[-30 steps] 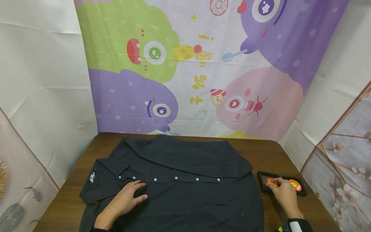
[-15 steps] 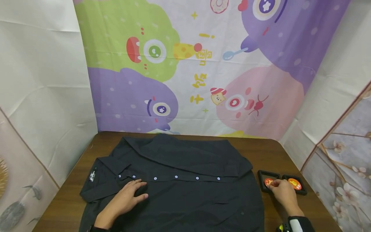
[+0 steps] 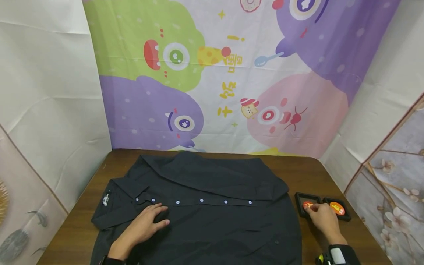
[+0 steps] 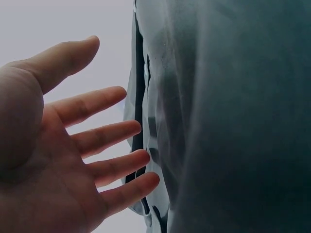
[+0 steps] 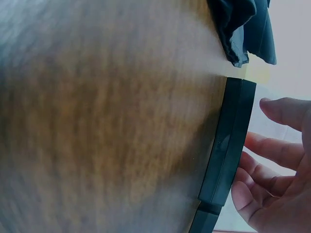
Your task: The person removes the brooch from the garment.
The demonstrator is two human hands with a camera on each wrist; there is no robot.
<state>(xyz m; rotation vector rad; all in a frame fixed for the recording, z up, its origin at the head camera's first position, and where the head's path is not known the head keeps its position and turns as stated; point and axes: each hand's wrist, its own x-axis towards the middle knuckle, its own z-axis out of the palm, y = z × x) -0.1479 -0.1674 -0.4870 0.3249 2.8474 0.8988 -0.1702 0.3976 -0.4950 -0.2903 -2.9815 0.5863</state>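
Note:
A dark button-up shirt [image 3: 212, 221] lies spread on the table, with several pale buttons in a row. My left hand [image 3: 142, 228] is over the shirt's left part, just below the buttons. Its fingers [image 4: 112, 133] are spread and hold nothing in the left wrist view. At the right, a small black case [image 3: 299, 200] lies open in two halves. My right hand [image 3: 324, 221] reaches into its left half, fingertips at a round red-orange piece [image 3: 307, 204] that they partly cover. In the right wrist view the thumb stands apart from the fingers, and the case wall hides the piece.
The brown wooden table [image 3: 311, 176] ends at a cartoon-printed cloth [image 3: 225, 132] behind. A second round orange piece [image 3: 337, 208] sits in the case's right half. White sheeting [image 3: 49, 92] hangs at the sides. A folded sleeve [image 3: 114, 206] lies at the shirt's left.
The red-orange piece, raised at my right fingertips a second ago, now lies lower in the case's left half. My left hand keeps its place.

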